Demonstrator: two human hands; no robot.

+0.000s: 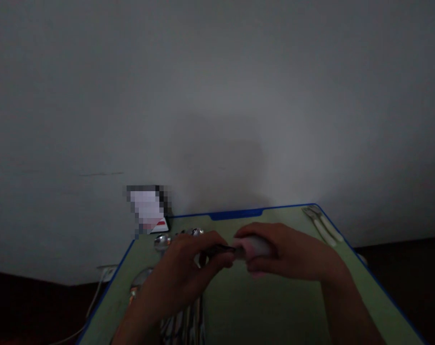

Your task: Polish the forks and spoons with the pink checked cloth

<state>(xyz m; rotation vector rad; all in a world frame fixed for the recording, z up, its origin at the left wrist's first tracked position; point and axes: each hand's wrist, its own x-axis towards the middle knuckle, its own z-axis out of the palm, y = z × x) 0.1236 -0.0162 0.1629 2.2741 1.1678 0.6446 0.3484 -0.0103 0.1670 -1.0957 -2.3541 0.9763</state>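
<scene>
Over the middle of the table, my left hand (203, 263) pinches a thin dark metal utensil (219, 249) between thumb and fingers; its kind is hard to make out. My right hand (285, 251) is closed around a white and pink cloth-like piece (255, 247). The cloth meets the utensil's right end, which it partly hides. Behind and below my left hand lie several metal spoons, one with a shiny round bowl (162, 242). A larger round metal piece (142, 278) shows beside my left wrist, and several long metal handles (188, 321) reach toward the front edge.
Two forks with pale handles (325, 226) lie at the back right corner. A blurred-out device with a light screen (147, 208) stands at the back left. The green table (260, 311) has a blue rim and meets a grey wall (217, 96). A white cable (95, 302) hangs at left.
</scene>
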